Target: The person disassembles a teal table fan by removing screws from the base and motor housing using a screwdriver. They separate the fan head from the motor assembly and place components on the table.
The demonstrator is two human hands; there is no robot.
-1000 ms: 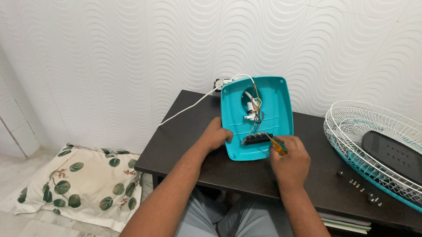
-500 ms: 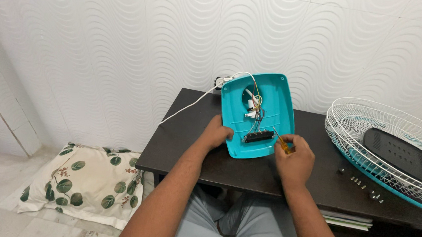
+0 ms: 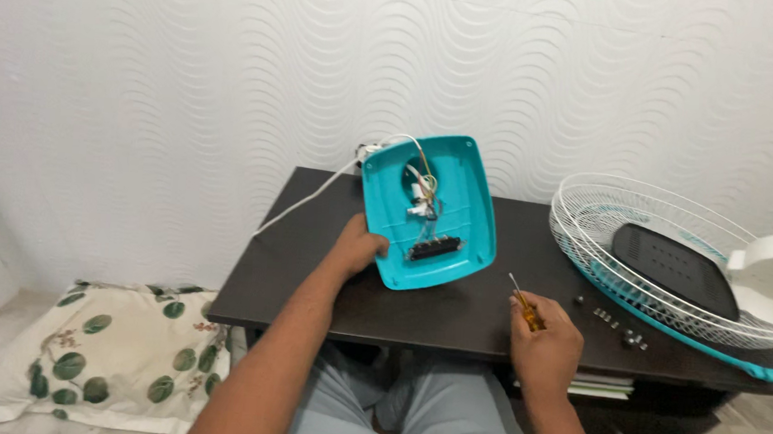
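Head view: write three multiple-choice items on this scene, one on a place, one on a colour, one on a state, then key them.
1. Where is the white wire fan guard?
A. right end of the dark table
B. on the floor
C. on the pillow

2. What colour is the open housing?
A. red
B. teal
C. black

3. What does the right hand do?
A. lies flat and empty
B. grips a screwdriver
C. holds a screw

Key: 1 A, it lies at the right end; 2 B, teal shell; 3 B, fist closed on the yellow handle, tip off the housing.

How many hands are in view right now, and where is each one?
2. The left hand grips the left edge of the teal fan base. The right hand holds a screwdriver above the dark table.
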